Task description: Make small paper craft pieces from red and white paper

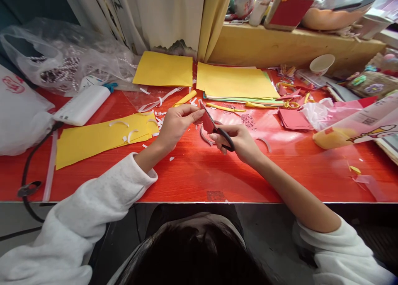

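Note:
Between the fingertips of my left hand (178, 125) is a small folded piece of red paper (207, 121), pinched at its upper left edge. My right hand (239, 142) grips black-handled scissors (226, 139), whose blades run along the right side of the red paper. Whether the blades are apart or together is hard to make out. Beneath the two hands, curved paper strips (205, 137) lie on the red tabletop (186, 177). White paper scraps (158, 121) are scattered beside my left hand.
Yellow paper sheets (164, 69) and a stack of coloured paper (236, 84) lie at the back. Yellow strips (93, 137) and a white power bank-like block (82, 104) are on the left. Red paper squares (294, 120), yellow-handled scissors (291, 105) and a plastic cup (357, 123) stand or lie right.

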Demonstrator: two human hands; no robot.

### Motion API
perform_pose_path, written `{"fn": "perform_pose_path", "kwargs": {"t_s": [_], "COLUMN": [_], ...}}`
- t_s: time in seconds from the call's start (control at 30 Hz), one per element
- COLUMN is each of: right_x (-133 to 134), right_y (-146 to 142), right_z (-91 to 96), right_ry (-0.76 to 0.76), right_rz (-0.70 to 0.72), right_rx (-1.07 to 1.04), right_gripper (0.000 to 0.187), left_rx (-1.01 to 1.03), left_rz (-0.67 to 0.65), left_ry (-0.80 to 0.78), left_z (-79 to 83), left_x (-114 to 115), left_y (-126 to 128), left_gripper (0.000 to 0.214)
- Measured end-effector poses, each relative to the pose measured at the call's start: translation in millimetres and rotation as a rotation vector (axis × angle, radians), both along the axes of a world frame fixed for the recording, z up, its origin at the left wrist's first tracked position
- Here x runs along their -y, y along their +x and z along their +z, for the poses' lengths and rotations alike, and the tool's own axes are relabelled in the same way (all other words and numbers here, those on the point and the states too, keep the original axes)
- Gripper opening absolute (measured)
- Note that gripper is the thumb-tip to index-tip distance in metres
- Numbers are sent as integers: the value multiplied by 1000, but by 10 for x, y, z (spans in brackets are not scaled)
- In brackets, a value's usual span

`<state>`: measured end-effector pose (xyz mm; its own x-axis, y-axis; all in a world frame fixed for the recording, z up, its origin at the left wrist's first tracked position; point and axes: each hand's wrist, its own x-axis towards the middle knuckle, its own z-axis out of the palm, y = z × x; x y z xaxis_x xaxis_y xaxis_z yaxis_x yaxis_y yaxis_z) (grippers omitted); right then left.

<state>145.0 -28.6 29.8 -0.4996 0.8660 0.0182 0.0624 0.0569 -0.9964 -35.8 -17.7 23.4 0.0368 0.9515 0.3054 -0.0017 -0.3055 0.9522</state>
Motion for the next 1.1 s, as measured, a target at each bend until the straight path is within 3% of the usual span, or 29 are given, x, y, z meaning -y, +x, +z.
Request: {"fn": "perform_pose_path", "kwargs": {"t_s": [0.4, 0.77, 1.1], "right_x": [-9, -4, -14], "right_y": [-18, -14, -10], "right_z": [-42, -56, -71], "right_ry": [-45, 2, -65], "right_rz": [-28, -38, -28], "right_rx": [-33, -5, -20], "right_gripper": [31, 39, 37], "left_rx": [-35, -78, -86], "left_rz": [6, -12, -35], "left_ry": [-10, -2, -2], "left_z": [12, -3, 12], "left_x": [16, 25, 48], "left_y": [6, 15, 24], "left_gripper": [18, 21, 20]}}
